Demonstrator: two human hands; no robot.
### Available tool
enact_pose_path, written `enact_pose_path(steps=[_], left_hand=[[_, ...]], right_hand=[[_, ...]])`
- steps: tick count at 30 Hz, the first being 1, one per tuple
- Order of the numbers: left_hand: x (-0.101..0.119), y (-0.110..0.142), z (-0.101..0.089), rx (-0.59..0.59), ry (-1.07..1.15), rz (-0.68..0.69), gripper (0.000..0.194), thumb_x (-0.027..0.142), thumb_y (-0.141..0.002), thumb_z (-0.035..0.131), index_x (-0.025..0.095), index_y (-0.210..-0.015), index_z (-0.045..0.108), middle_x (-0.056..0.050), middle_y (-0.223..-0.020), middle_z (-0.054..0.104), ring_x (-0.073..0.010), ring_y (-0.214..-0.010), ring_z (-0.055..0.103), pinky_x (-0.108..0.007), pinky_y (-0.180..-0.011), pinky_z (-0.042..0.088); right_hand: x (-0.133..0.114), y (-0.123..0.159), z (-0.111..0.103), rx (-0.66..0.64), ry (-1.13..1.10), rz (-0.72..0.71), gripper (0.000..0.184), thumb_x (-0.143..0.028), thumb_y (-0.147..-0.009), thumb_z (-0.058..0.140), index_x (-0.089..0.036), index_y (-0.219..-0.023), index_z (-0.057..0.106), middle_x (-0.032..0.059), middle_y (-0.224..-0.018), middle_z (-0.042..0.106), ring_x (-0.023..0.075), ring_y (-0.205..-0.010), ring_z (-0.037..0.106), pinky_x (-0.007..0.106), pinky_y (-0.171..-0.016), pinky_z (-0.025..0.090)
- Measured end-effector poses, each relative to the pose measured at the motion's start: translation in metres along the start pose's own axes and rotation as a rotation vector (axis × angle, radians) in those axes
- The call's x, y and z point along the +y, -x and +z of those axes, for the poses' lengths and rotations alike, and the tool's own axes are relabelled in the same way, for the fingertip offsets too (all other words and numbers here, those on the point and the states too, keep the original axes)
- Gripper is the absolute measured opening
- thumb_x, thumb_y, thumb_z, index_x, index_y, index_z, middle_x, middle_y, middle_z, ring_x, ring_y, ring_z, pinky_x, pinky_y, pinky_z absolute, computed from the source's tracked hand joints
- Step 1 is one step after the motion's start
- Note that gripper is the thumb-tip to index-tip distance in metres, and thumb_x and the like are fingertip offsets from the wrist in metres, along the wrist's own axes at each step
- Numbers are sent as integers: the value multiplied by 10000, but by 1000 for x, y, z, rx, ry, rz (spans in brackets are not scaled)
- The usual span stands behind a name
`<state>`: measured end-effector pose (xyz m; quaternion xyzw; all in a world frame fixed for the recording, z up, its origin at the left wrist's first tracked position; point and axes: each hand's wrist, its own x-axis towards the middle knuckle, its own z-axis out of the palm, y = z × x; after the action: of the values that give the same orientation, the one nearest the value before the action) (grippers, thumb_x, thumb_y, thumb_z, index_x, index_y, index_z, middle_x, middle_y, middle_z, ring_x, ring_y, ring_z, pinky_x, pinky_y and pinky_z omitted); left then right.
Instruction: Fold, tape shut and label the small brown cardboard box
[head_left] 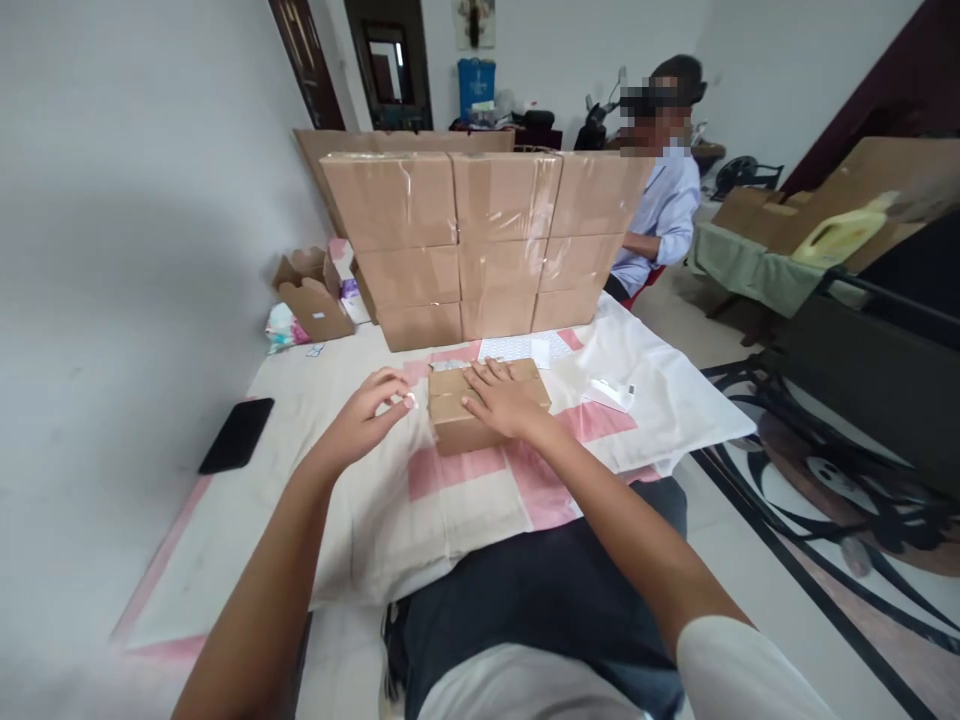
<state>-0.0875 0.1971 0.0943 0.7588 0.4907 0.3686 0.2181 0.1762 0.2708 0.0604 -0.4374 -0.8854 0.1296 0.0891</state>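
A small brown cardboard box point(456, 420) lies on the white and pink cloth point(360, 500) in front of me. My right hand point(501, 398) rests flat on top of the box with its fingers spread. My left hand point(371, 408) hovers just left of the box, its fingertips pinched on a small white piece, perhaps a sticker or a bit of tape point(409, 401).
A wall of stacked, taped cardboard boxes point(480, 240) stands behind. A black phone point(237, 434) lies at the left. Folded small cartons point(315, 290) sit at the back left. White sheets point(517, 347) and a small packet point(615, 392) lie nearby. Another person point(660, 210) sits at the far right.
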Motion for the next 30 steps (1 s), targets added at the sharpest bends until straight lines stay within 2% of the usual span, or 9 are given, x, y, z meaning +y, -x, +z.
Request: enact_pose_path(steps=[4, 9, 14, 16, 18, 20, 24, 27, 30], left_hand=[[-23, -31, 15, -133, -46, 66, 249, 473, -947, 604, 239, -884, 661, -92, -1388, 574, -281, -1382, 469, -484, -1160, 415], [-46, -59, 32, -199, -70, 70, 249, 478, -899, 662, 231, -866, 657, -106, -1384, 565, -301, -1378, 460, -527, -1206, 384], [-42, -68, 30, -250, -180, 19, 316, 537, -855, 694, 224, -842, 655, -104, -1416, 549, -336, -1401, 433, -538, -1207, 366], [-38, -68, 27, -221, -286, -47, 373, 568, -817, 729, 231, -971, 686, -103, -1546, 459, -389, -1447, 371, -577, -1206, 341], [-37, -68, 26, -156, -350, -130, 605, 613, -758, 777, 247, -1221, 646, -113, -1654, 335, -445, -1486, 298, -627, -1207, 303], [-40, -69, 31, -152, -246, -213, 801, 649, -735, 779, 250, -1388, 544, -134, -1647, 352, -444, -1482, 327, -621, -1202, 316], [-52, -71, 52, -248, 211, -376, 607, 635, -821, 674, 220, -1257, 597, -104, -1396, 579, -342, -1308, 556, -485, -1092, 479], [-54, -66, 66, -143, 275, -414, 546, 640, -887, 587, 207, -1219, 580, -99, -1362, 582, -321, -1305, 559, -472, -1108, 473], [-51, -58, 64, -191, 269, -465, 766, 628, -824, 711, 241, -1424, 434, -129, -1515, 471, -335, -1400, 499, -486, -1161, 444]], right_hand=[[4, 1, 3, 11, 8, 15, 748, -593, -1075, 254, -145, -1671, 321, 113, -1763, 217, 373, -1650, 113, 612, -1322, 23], [2, 0, 2, 42, 31, 9, 739, -589, -1079, 257, -136, -1653, 362, 121, -1754, 247, 374, -1641, 158, 604, -1323, 69], [2, 2, 2, 63, 23, 10, 712, -573, -1082, 289, -142, -1639, 393, 129, -1742, 281, 372, -1634, 194, 620, -1315, 106], [2, 2, 2, 75, 20, 1, 705, -565, -1083, 302, -140, -1637, 396, 132, -1738, 291, 376, -1632, 197, 622, -1314, 107], [2, 2, 1, 76, 13, -7, 703, -556, -1083, 308, -133, -1639, 390, 136, -1734, 300, 383, -1628, 204, 624, -1314, 104], [1, 2, 1, 72, 0, -10, 696, -544, -1085, 312, -131, -1640, 388, 138, -1732, 302, 386, -1626, 209, 625, -1314, 101], [1, 1, 1, 66, -10, 5, 692, -535, -1083, 329, -121, -1633, 398, 139, -1734, 295, 392, -1627, 203, 637, -1311, 98], [1, 1, 2, 82, -8, 13, 679, -526, -1082, 344, -119, -1621, 421, 137, -1731, 305, 394, -1624, 209, 639, -1310, 102], [2, 3, 2, 99, -17, 7, 662, -519, -1076, 373, -137, -1612, 439, 133, -1723, 329, 389, -1619, 230, 632, -1313, 102]])
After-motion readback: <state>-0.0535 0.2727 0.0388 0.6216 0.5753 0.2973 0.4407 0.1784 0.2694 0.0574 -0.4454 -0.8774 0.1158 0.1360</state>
